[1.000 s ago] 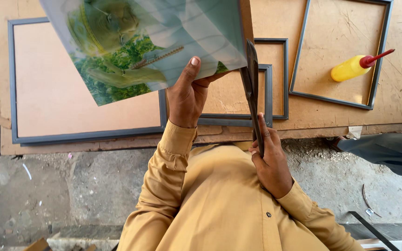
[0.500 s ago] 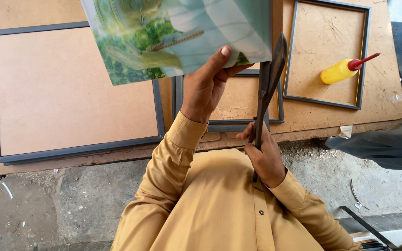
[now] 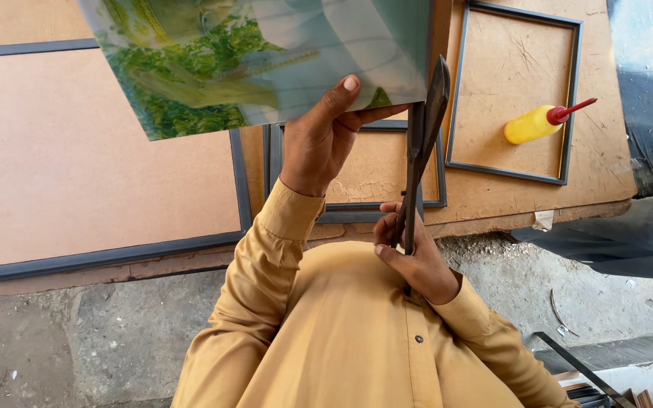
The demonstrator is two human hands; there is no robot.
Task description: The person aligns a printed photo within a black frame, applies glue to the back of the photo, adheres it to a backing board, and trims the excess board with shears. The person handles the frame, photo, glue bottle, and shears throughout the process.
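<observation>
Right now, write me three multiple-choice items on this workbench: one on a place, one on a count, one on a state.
1. Where does the yellow glue bottle lie?
A. Inside the small frame at the right
B. On the concrete floor
C. In the left hand

2. How many dark picture frames lie on the board?
A. One
B. Three
C. Six

3. What state are the long metal shears in?
A. Lying flat on the board
B. Held upright against the edge of the printed picture
C. Hanging from a hook

Answers:
1 A, the bottle rests on the backing within the small frame.
2 B, a large frame, a middle frame and the small one show.
3 B, the right hand grips the handles while the left hand holds the printed picture.
</observation>
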